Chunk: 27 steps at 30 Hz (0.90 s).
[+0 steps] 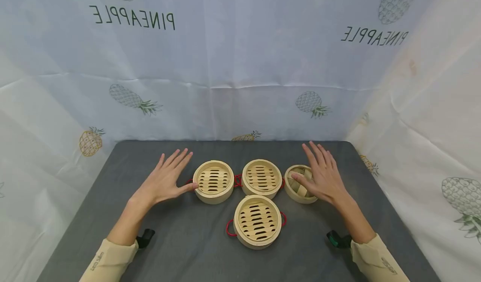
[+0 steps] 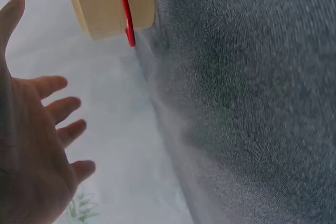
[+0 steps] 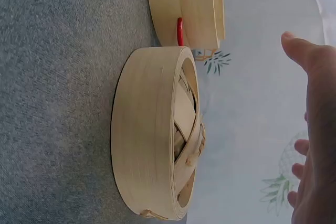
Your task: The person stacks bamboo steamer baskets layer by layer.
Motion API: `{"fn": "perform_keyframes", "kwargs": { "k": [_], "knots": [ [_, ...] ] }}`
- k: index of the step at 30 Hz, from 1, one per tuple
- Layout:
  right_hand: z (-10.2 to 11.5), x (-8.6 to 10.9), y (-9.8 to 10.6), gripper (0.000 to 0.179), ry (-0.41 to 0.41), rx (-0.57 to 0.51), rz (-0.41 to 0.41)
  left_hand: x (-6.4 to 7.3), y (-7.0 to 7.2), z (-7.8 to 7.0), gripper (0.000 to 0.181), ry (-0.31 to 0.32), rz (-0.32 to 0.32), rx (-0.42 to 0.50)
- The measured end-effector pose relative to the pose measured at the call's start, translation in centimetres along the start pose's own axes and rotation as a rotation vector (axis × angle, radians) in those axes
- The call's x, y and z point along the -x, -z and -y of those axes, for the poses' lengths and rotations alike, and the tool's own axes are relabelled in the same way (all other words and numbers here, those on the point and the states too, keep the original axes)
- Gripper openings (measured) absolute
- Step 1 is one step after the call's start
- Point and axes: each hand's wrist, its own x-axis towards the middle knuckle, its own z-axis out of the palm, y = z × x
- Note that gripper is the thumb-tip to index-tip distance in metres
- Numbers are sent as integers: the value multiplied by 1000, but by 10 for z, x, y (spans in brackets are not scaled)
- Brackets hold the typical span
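Note:
My left hand [image 1: 163, 182] is spread with straight fingers at the left of a round bamboo steamer basket [image 1: 213, 198], its thumb near the rim in the head view. It holds nothing. My right hand [image 1: 326, 180] hovers over a woven bamboo steamer lid [image 3: 144, 129], partly covering it in the head view. In the right wrist view, that hand is apart from the lid, fingers loosely extended. A second slatted basket [image 1: 262, 177] stands between the first basket and the lid. Nearer the front sits a third basket [image 1: 257, 222] with red side handles [image 1: 230, 227].
A dark grey cloth-covered table [image 1: 180, 240] bears everything. Behind it hangs a pale curtain [image 1: 233, 56] printed with pineapples. Dark straps [image 1: 145, 238] show at both wrists.

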Motion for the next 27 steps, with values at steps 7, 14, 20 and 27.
{"fn": "perform_keyframes", "kwargs": {
  "k": [7, 14, 20, 27],
  "knots": [
    [5, 4, 0, 100, 31, -48, -16, 1, -2, -5, 102, -6, 44, 53],
    [9, 7, -3, 99, 40, -86, -15, 0, -8, -6, 105, 2, 60, 100],
    [14, 14, -6, 98, 36, -145, 9, -1, -10, -11, 107, 34, 104, 189],
    [26, 21, -11, 97, 59, -192, 44, -4, -13, -13, 106, 49, 133, 244]
  ]
}}
